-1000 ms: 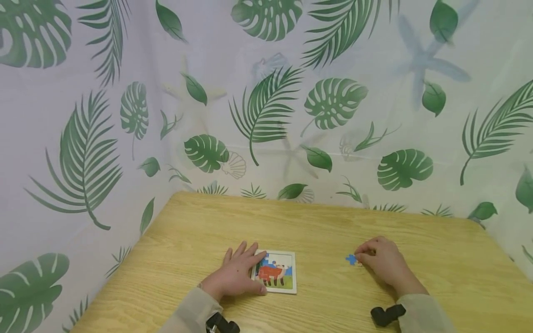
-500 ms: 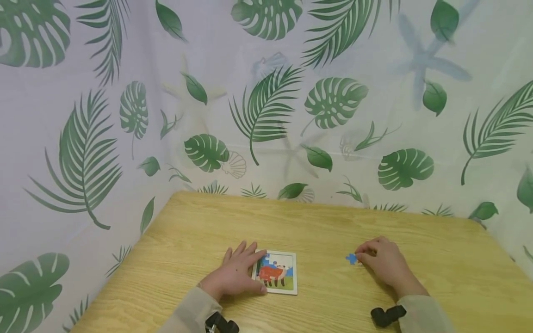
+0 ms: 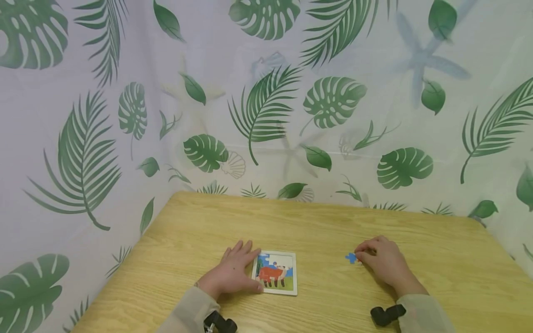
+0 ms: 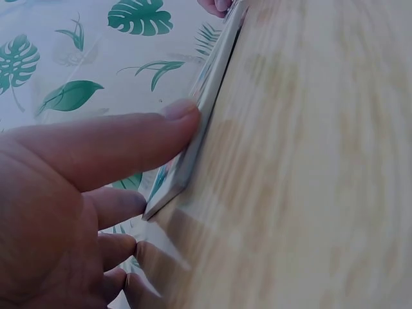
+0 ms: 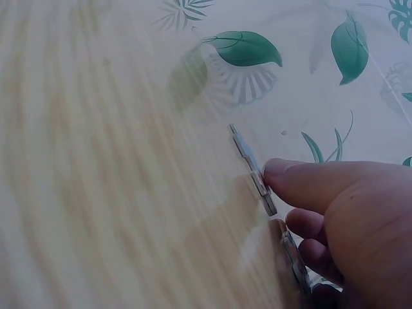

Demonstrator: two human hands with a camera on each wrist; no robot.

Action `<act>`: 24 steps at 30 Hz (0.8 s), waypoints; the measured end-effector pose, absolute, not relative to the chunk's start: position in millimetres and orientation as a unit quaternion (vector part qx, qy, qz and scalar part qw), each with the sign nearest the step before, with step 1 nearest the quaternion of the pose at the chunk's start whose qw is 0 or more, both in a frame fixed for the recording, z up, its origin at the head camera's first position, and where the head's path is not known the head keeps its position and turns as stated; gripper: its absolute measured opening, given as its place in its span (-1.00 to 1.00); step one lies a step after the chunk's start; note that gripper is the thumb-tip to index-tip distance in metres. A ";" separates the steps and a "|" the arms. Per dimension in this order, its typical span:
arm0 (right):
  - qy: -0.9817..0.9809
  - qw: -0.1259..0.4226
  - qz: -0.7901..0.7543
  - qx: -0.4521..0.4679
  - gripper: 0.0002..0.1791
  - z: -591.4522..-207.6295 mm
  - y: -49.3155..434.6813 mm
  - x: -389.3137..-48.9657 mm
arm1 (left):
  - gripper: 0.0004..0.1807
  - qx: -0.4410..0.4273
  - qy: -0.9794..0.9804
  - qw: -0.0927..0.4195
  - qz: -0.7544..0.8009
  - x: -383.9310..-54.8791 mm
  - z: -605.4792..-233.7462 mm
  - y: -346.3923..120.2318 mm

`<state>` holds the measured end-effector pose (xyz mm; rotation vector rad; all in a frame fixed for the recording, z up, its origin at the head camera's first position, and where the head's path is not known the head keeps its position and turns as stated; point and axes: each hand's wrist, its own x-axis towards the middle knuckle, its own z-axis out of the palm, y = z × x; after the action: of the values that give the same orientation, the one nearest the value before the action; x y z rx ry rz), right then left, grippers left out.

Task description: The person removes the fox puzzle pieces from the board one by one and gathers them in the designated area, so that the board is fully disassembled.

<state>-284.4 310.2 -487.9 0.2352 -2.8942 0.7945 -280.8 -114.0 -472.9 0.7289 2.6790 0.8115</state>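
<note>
A small square jigsaw puzzle [image 3: 275, 273] with a white frame and a red animal picture lies on the table. Its upper part shows a white gap. My left hand [image 3: 233, 273] lies along its left side, fingers spread, the index fingertip at the upper left corner and the thumb [image 4: 154, 132] touching the near edge. Farther right, my right hand [image 3: 384, 260] has its thumb and index finger together at the right edge of a blue jigsaw piece [image 3: 351, 258]. In the right wrist view the thumb touches this piece [image 5: 252, 166]; a second piece [image 5: 296, 261] lies beside the curled fingers.
The wood-grain table [image 3: 316, 226] reaches back to a white curtain [image 3: 275, 185] printed with green leaves, which also hangs on the left. Black camera mounts [image 3: 387, 315] sit on both wrists.
My left hand has slid slightly left, and its index finger has drawn back from the picture to the frame's corner. My right hand and the blue piece have hardly moved.
</note>
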 end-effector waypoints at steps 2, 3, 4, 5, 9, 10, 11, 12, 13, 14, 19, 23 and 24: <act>-0.958 0.063 0.268 0.075 -0.84 -487.8 310.0 -284.1 | 0.09 0.255 0.917 0.127 0.279 -280.3 -472.5 -114.8; -0.958 0.065 0.270 0.074 -0.82 -487.7 309.8 -283.9 | 0.08 0.258 0.917 0.127 0.278 -280.1 -472.2 -115.1; -0.957 0.065 0.273 0.071 -0.79 -487.0 309.3 -283.4 | 0.08 0.259 0.916 0.128 0.278 -280.1 -471.7 -115.3; -0.956 0.066 0.276 0.070 -0.77 -486.4 308.8 -283.0 | 0.08 0.259 0.916 0.129 0.278 -280.0 -471.4 -115.4; -0.950 0.080 0.296 0.060 -0.71 -483.5 306.0 -280.3 | 0.08 0.259 0.917 0.128 0.275 -279.3 -470.0 -115.3; -0.948 0.084 0.302 0.057 -0.70 -482.6 305.4 -279.4 | 0.08 0.258 0.918 0.128 0.275 -279.0 -469.7 -114.8; -0.946 0.091 0.306 0.055 -0.69 -482.3 304.8 -278.9 | 0.08 0.256 0.918 0.128 0.275 -278.5 -469.3 -114.3; -0.943 0.096 0.314 0.053 -0.68 -481.8 303.9 -278.6 | 0.08 0.255 0.918 0.128 0.275 -278.0 -468.8 -113.8; -0.940 0.104 0.320 0.053 -0.67 -481.6 302.7 -278.6 | 0.08 0.253 0.919 0.127 0.274 -277.7 -468.6 -113.5; -0.938 0.106 0.326 0.052 -0.66 -481.0 301.0 -278.6 | 0.08 0.251 0.920 0.126 0.274 -277.2 -468.3 -113.3; -0.925 0.093 0.364 0.055 -0.60 -476.5 286.8 -277.9 | 0.07 0.242 0.926 0.118 0.264 -276.5 -469.2 -113.5; -0.918 0.084 0.381 0.069 -0.60 -472.2 270.8 -277.4 | 0.10 0.245 0.923 0.122 0.272 -278.3 -470.6 -116.1; -0.917 0.083 0.382 0.076 -0.61 -471.3 266.3 -277.4 | 0.11 0.246 0.921 0.124 0.277 -279.2 -470.8 -117.1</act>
<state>-277.4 266.3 -471.3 0.2277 -2.7380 1.1414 -279.2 -117.1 -470.8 0.7168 2.6836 0.8067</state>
